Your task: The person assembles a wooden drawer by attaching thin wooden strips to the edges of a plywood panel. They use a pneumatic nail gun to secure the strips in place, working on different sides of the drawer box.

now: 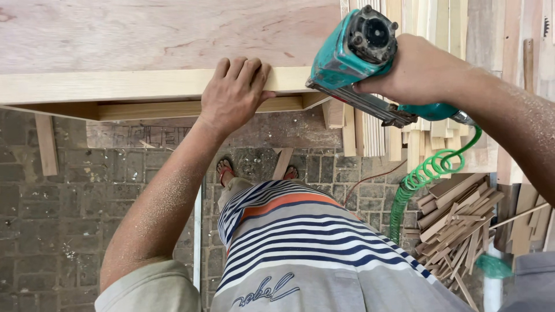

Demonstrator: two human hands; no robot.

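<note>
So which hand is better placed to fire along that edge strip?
Right, most likely: the right hand already grips the teal nail gun, its nose at the edge strip. The left hand only presses the strip.

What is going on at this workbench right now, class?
A person stands at a plywood panel edged with a pale wood strip. The left hand presses flat on the strip's edge. The right hand grips a teal nail gun with its nose at the strip's end. A green coiled hose hangs from it above scrap wood.

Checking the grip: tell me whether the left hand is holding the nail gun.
No: the left hand presses on the wooden strip, while the right hand grips the teal nail gun.
</note>
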